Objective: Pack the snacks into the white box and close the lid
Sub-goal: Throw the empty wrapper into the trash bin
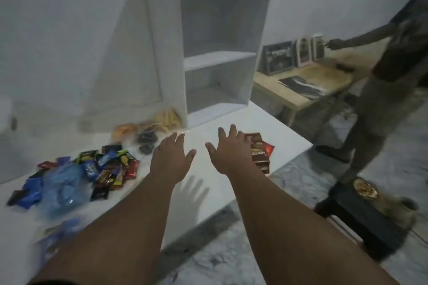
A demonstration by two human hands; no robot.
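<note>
Hovering empty over the counter (266, 122), the left hand (172, 157) and right hand (228, 152) are holding their fingers (232, 132) spread wide, probably to take the box (217, 53), which is standing open behind, lid (148, 41) swung left; snacks (104, 166) are lying heaped at left, unpacked

upside-down lettering on brown packets (260, 155), too blurred to read

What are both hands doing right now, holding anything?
Left hand: open, fingers spread, holding nothing.
Right hand: open, fingers spread, holding nothing.
</note>
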